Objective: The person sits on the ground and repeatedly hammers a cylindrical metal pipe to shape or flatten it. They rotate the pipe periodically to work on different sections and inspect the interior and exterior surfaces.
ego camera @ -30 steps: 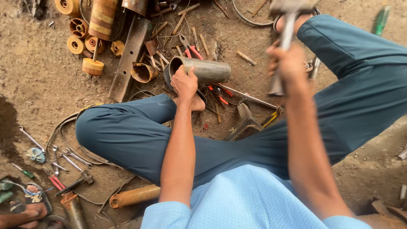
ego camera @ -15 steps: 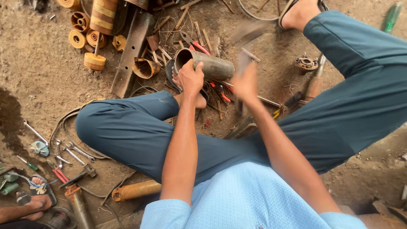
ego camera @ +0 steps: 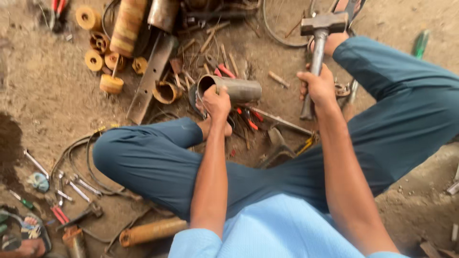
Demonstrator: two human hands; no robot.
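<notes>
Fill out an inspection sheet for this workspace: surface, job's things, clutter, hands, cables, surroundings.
Surface: bare dirt ground, with a dark patch at the left.
Job's things: a short metal pipe lying on its side; a hammer with a metal handle, raised head-up.
Clutter: yellow spools, a flat metal bar, red-handled pliers, wrenches, an orange tube.
Hands: left hand grips the pipe's open end; right hand is closed round the hammer handle.
Cables: dark cable loops on the ground by the left knee.
Surroundings: part of a thin wheel rim at the top; the person sits cross-legged in blue trousers.
</notes>
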